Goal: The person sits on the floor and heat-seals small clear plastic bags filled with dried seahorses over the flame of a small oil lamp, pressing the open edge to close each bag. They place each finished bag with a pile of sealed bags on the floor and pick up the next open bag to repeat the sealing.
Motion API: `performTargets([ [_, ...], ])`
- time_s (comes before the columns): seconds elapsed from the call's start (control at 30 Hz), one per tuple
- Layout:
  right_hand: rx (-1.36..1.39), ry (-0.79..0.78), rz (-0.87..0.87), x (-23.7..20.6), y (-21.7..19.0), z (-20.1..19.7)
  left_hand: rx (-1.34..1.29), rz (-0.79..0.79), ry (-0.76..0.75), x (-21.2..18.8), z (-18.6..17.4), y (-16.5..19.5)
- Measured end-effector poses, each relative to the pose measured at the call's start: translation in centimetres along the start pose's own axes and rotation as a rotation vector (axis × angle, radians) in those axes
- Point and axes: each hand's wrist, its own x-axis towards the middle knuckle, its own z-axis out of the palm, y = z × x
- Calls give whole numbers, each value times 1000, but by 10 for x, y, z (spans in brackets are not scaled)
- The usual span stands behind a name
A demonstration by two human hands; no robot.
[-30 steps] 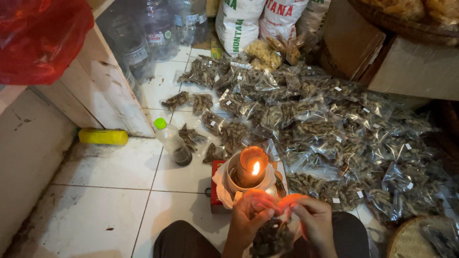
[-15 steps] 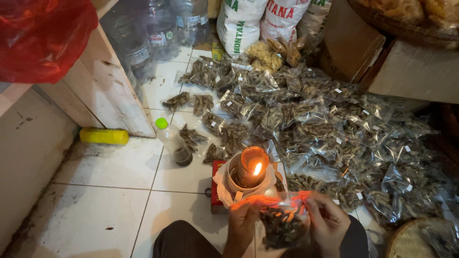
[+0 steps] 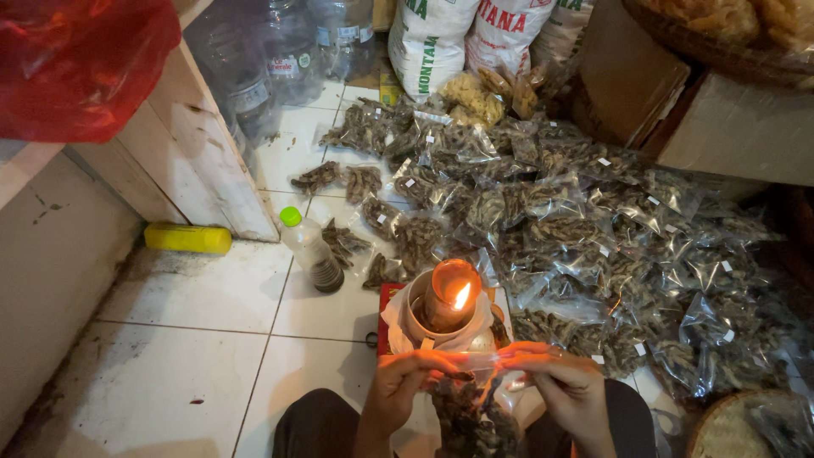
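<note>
White tiled floor point(image 3: 195, 356): both hands, left hand point(image 3: 398, 390) and right hand point(image 3: 570, 388), now pinch the raised clear packet point(image 3: 475, 407) beside the candle flame point(image 3: 461, 296).

Clear bag point(image 3: 475, 407) of dark brown dried bits, glowing orange by the flame point(image 3: 462, 295). Clear bottle point(image 3: 310, 251), green cap. Yellow tube point(image 3: 187, 238). Red plastic bag point(image 3: 80, 64). White floor tiles point(image 3: 182, 365).

So my left hand point(image 3: 398, 392) and right hand point(image 3: 570, 388) are pinching the top edge of a clear packet point(image 3: 471, 407) of dark dried stuff, right by the lit candle point(image 3: 449, 294) in its cup. Huge pile of filled packets point(image 3: 577, 229) ahead, small green-capped bottle point(image 3: 310, 250) on the white tiles point(image 3: 195, 293)
</note>
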Motion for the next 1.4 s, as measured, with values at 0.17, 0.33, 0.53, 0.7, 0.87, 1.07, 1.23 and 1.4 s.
performTargets([
  [0.17,9,42,7,5,-5,16,-51,237,136,8,14,-7],
  [0.33,-137,56,-77,12,-8,19,-71,244,414,29,36,-26],
  [0.53,-153,99,-49,12,10,22,-110,-27,378,33,18,-39],
  [0.7,-107,118,60,16,25,25,-10,71,349,34,11,-47],
  [0.87,102,20,191,29,11,21,-49,-37,380,39,18,-41],
  [1.07,-116,-171,163,55,-1,30,142,28,407,42,29,-32],
  [1.23,-111,-99,180,62,10,39,130,60,422,48,32,-29],
  [1.4,-58,80,268,57,20,52,142,30,539,50,37,-28],
])
